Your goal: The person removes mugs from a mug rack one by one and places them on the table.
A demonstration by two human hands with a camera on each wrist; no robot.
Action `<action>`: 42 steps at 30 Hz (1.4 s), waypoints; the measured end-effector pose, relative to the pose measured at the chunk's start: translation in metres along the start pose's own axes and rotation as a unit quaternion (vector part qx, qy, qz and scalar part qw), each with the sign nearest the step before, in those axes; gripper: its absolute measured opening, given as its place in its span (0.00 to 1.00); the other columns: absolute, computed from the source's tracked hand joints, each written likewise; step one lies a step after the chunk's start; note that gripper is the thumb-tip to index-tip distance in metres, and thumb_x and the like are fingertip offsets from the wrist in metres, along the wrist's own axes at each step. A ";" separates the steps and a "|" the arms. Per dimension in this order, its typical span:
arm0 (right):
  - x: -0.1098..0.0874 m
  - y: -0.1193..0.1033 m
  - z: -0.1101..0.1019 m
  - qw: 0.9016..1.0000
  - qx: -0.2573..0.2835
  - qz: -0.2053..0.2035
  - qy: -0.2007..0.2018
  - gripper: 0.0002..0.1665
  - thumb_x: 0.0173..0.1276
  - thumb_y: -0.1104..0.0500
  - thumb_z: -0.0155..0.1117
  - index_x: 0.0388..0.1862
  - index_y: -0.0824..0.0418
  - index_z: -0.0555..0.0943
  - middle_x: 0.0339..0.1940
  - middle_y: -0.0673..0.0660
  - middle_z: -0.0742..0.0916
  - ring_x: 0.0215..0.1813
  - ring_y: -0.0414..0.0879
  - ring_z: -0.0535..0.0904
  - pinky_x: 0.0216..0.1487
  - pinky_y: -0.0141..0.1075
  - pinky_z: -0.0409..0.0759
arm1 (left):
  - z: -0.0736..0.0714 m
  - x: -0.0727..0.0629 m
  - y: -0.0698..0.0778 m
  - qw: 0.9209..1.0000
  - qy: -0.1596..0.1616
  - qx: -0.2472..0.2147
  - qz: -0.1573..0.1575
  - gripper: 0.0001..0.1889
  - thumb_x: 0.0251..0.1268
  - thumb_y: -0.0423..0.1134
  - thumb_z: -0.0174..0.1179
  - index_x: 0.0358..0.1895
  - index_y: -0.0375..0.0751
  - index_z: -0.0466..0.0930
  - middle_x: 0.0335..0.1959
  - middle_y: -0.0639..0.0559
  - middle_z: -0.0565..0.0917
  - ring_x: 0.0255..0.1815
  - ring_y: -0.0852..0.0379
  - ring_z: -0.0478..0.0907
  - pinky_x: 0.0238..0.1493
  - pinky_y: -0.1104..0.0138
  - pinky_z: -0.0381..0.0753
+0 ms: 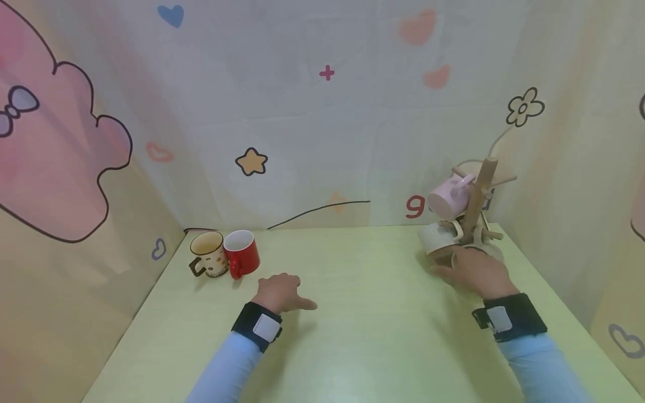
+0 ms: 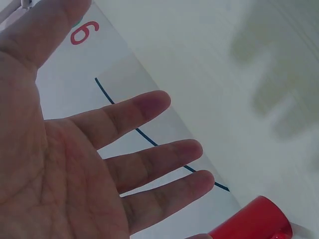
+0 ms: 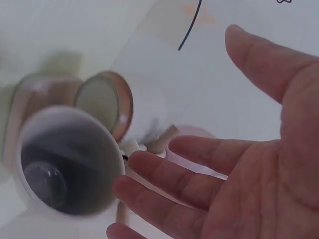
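A wooden mug tree (image 1: 480, 196) stands at the back right with a pink mug (image 1: 449, 197) hanging high on its left. Lower down hangs a white ribbed mug (image 1: 437, 239). My right hand (image 1: 478, 271) reaches in at the tree's foot, hiding part of it. In the right wrist view its fingers are extended beside a pale mug (image 3: 70, 164) whose dark inside faces the camera; whether they touch it I cannot tell. My left hand (image 1: 281, 293), fingers spread and holding nothing, is nearest a red mug (image 1: 242, 253), apart from it.
A cream mug (image 1: 210, 256) with brown spots and a dark handle stands left of the red mug, at the back left of the pale table (image 1: 347, 313). A printed curtain (image 1: 302, 112) hangs behind the table and along its sides.
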State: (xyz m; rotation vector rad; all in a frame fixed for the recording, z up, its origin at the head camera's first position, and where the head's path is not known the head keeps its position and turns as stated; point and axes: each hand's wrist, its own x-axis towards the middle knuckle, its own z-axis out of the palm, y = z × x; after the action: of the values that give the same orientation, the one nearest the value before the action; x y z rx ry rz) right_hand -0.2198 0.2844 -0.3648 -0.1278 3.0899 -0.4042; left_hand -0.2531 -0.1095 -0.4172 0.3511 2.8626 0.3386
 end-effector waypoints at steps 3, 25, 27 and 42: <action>0.002 0.005 -0.015 1.000 0.005 0.024 0.010 0.46 0.64 0.33 0.63 0.56 0.75 0.75 0.36 0.69 0.82 0.34 0.61 0.78 0.27 0.50 0.75 | -0.002 -0.001 0.003 1.000 0.003 0.003 0.002 0.35 0.52 0.61 0.71 0.57 0.38 0.81 0.45 0.45 0.85 0.41 0.45 0.79 0.56 0.38 0.69; 0.044 0.027 -0.096 0.991 -0.016 0.099 0.093 0.51 0.67 0.21 0.33 0.26 0.65 0.81 0.23 0.64 0.80 0.29 0.62 0.75 0.28 0.48 0.68 | 0.002 0.004 0.008 1.000 0.004 0.014 0.007 0.36 0.51 0.62 0.71 0.57 0.39 0.81 0.46 0.45 0.85 0.42 0.44 0.79 0.55 0.39 0.71; 0.049 0.028 -0.097 0.990 -0.013 0.106 0.092 0.51 0.68 0.23 0.31 0.29 0.67 0.81 0.26 0.67 0.81 0.30 0.64 0.76 0.28 0.50 0.69 | 0.003 0.005 0.008 1.000 0.005 0.012 0.007 0.36 0.51 0.62 0.71 0.57 0.39 0.81 0.45 0.45 0.85 0.41 0.44 0.79 0.54 0.40 0.71; 0.072 0.026 -0.092 0.988 -0.014 0.145 0.057 0.44 0.33 0.46 0.84 0.47 0.68 0.78 0.33 0.70 0.79 0.31 0.63 0.75 0.27 0.50 0.72 | 0.005 0.001 0.011 1.000 0.007 0.003 0.012 0.35 0.52 0.62 0.71 0.57 0.39 0.81 0.46 0.44 0.85 0.43 0.43 0.80 0.55 0.38 0.70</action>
State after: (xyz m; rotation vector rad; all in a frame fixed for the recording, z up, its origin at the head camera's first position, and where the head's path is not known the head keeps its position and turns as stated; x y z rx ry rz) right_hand -0.2964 0.3267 -0.2838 0.3517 3.1557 -0.3659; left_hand -0.2504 -0.0982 -0.4190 0.3868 2.8768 0.3373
